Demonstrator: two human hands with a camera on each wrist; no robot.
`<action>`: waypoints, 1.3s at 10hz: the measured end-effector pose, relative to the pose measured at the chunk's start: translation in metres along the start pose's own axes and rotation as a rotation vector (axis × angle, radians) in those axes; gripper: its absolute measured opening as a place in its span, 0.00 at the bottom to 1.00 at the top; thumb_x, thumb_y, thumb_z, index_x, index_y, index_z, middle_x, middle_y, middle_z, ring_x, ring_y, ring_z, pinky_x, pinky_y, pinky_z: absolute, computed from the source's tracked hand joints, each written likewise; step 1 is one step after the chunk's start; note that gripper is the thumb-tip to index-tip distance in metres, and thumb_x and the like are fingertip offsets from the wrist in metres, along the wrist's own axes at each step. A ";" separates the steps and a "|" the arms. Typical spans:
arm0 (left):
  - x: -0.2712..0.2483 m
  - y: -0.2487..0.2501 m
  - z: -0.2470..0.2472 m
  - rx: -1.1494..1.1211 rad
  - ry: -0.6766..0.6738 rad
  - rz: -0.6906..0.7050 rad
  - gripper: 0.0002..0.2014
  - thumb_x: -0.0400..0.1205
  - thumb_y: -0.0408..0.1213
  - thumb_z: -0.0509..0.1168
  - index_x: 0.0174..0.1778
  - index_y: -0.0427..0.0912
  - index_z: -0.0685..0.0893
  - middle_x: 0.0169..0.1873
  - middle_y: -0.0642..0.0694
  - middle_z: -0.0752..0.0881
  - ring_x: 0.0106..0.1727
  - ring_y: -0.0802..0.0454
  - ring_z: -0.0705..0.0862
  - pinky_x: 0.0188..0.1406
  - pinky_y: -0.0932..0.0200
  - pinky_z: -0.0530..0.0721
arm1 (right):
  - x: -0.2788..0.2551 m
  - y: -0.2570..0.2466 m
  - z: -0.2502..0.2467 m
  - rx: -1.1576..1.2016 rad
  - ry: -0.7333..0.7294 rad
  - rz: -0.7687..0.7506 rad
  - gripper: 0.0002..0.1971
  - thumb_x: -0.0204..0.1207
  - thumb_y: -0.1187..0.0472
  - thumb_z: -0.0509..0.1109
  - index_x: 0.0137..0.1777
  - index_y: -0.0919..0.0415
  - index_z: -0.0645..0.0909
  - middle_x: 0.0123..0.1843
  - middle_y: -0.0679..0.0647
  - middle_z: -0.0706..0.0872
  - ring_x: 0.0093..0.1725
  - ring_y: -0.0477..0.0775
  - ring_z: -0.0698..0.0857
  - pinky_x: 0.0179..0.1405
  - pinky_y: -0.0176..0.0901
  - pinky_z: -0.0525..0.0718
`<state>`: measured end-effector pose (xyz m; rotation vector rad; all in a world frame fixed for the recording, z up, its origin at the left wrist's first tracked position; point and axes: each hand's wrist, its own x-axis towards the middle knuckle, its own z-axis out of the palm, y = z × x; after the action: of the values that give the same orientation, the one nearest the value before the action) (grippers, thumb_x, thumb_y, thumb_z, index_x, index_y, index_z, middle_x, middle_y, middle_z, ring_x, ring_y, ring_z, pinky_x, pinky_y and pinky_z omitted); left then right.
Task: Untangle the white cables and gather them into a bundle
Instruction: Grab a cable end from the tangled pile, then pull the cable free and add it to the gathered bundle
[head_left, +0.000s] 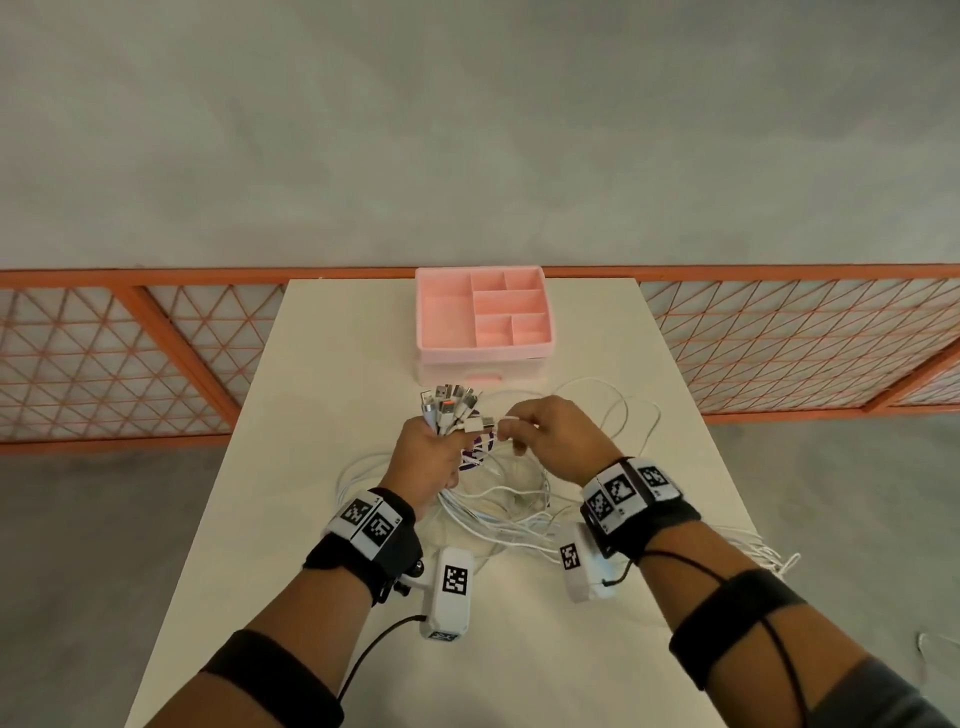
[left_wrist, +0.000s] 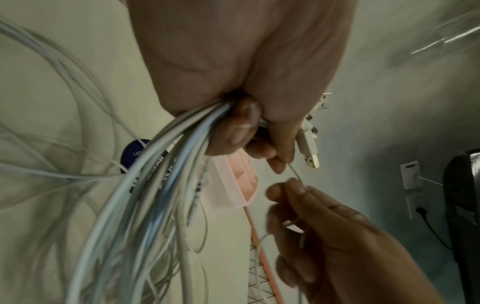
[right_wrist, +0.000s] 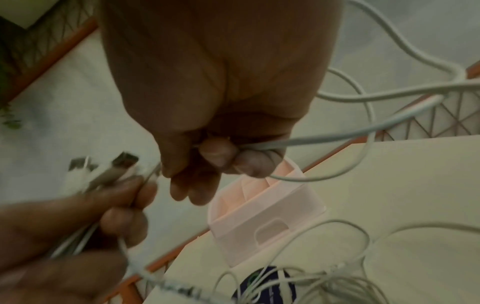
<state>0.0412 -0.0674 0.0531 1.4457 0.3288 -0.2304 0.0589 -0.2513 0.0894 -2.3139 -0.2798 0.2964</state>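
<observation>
My left hand (head_left: 428, 457) grips a bunch of white cables (left_wrist: 166, 164) just below their plugs (head_left: 451, 405), which fan out above the fist. The cable lengths hang from that fist and spread in tangled loops (head_left: 498, 504) on the white table (head_left: 332, 353). My right hand (head_left: 545, 434) is close beside the left and pinches one thin white cable (right_wrist: 324, 137) near its plug end. In the left wrist view the left hand (left_wrist: 249, 127) also shows a USB plug (left_wrist: 310, 150) sticking out, with the right hand (left_wrist: 311, 226) just below it. The right wrist view shows the right hand (right_wrist: 215, 158) curled round the cable.
A pink compartment organiser (head_left: 485, 314) with a drawer stands at the table's far middle. A dark blue round label (head_left: 475, 452) lies under the cables. Cable loops (head_left: 628, 410) reach toward the right edge, some ends (head_left: 769, 556) hanging over it. An orange mesh fence (head_left: 800, 338) runs behind.
</observation>
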 end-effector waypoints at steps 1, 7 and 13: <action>-0.001 -0.006 -0.008 0.016 -0.022 -0.020 0.08 0.80 0.25 0.69 0.36 0.33 0.81 0.31 0.37 0.70 0.19 0.54 0.62 0.19 0.63 0.62 | 0.001 0.005 -0.025 0.059 0.014 0.093 0.13 0.84 0.53 0.67 0.44 0.56 0.90 0.29 0.49 0.87 0.21 0.40 0.75 0.29 0.32 0.73; -0.001 -0.006 -0.014 -0.130 -0.007 -0.086 0.09 0.87 0.32 0.65 0.50 0.31 0.88 0.23 0.48 0.77 0.17 0.59 0.63 0.15 0.67 0.60 | -0.032 0.079 -0.195 0.571 0.937 0.484 0.08 0.82 0.59 0.63 0.54 0.57 0.84 0.39 0.52 0.83 0.33 0.52 0.79 0.25 0.41 0.75; -0.005 0.026 0.018 -0.337 -0.102 0.045 0.13 0.90 0.39 0.61 0.44 0.38 0.85 0.22 0.51 0.63 0.19 0.59 0.59 0.16 0.68 0.57 | -0.046 0.093 -0.064 0.078 0.557 0.682 0.34 0.77 0.47 0.74 0.78 0.63 0.69 0.76 0.63 0.74 0.73 0.64 0.76 0.71 0.59 0.76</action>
<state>0.0471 -0.0821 0.0812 1.1038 0.2384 -0.2006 0.0446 -0.3706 0.0712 -2.2385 0.7906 -0.0208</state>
